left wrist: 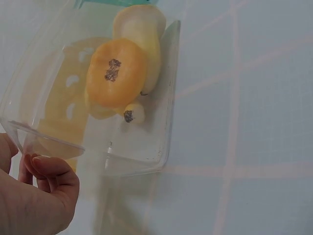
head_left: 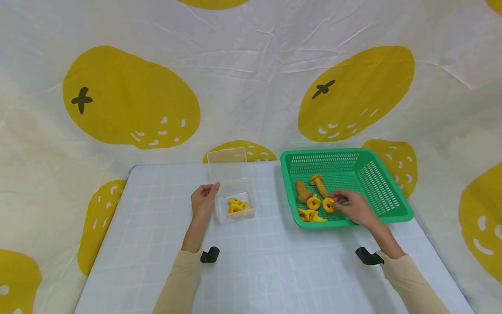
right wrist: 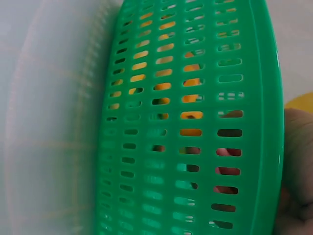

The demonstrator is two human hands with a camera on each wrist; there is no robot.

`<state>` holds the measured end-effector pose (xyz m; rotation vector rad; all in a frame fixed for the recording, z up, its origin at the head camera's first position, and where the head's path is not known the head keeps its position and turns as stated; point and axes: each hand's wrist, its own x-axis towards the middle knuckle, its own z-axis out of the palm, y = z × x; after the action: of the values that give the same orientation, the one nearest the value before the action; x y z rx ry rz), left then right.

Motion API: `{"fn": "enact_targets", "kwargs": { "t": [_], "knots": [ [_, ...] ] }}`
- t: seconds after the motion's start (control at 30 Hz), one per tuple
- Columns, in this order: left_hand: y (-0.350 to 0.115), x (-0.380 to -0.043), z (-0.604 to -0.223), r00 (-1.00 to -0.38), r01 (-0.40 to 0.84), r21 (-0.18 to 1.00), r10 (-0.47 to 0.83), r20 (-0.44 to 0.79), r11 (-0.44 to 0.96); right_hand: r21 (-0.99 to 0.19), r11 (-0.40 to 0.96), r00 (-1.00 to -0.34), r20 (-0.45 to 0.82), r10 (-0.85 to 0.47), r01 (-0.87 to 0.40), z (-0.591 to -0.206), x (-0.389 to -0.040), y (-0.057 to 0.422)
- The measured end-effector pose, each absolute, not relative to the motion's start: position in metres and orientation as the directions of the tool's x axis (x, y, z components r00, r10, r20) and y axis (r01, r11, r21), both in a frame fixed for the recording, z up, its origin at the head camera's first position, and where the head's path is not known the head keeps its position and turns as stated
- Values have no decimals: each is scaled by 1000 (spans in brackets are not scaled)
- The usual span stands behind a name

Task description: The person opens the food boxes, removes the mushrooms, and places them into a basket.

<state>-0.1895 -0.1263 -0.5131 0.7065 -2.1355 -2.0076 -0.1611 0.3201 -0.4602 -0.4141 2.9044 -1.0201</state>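
Note:
A clear plastic box (head_left: 235, 217) with its lid (head_left: 227, 163) raised at the back holds several small yellow mushrooms (head_left: 237, 206). At its left side, my left hand (head_left: 204, 200) pinches the box's edge; the left wrist view shows curled fingers (left wrist: 51, 171) at the corner. My right hand (head_left: 354, 208) reaches into a green basket (head_left: 392, 216) and pinches a yellow mushroom (head_left: 328, 205) between thumb and fingertips. Beside that one lie more yellow mushrooms (head_left: 312, 203) and two brown mushrooms (head_left: 303, 192). In the right wrist view the basket wall (right wrist: 205, 117) hides most of the hand.
Both containers stand toward the back of a table with a pale checked cloth (head_left: 274, 270). Behind and beside it hangs a white curtain (head_left: 251, 100) with large yellow fruit prints. The basket's slotted walls rise around the right hand.

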Motion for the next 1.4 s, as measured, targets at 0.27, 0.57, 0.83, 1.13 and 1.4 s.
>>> {"fn": "enact_targets", "kwargs": {
  "t": [0.27, 0.57, 0.83, 1.13, 1.4],
  "knots": [
    [-127, -190, -514, -882, -249, 968, -419, -217, 22, -617, 748, -923, -90, -375, -244, -460, -165, 316],
    [-126, -189, -512, -877, -254, 967, -424, -224, 14, -682, 685, -955, 68, -289, -256, -459, -162, 292],
    [-126, -188, -511, -882, -242, 970, -418, -220, 2, -801, 545, -960, 129, -248, -248, -458, -170, 248],
    [-125, -188, -511, -884, -235, 972, -415, -215, -5, -863, 427, -953, 174, -249, -269, -448, -176, 202],
    [-125, -187, -510, -884, -231, 973, -418, -209, 3, -868, 377, -933, 222, -285, -322, -446, -179, 164]
  ]
}}
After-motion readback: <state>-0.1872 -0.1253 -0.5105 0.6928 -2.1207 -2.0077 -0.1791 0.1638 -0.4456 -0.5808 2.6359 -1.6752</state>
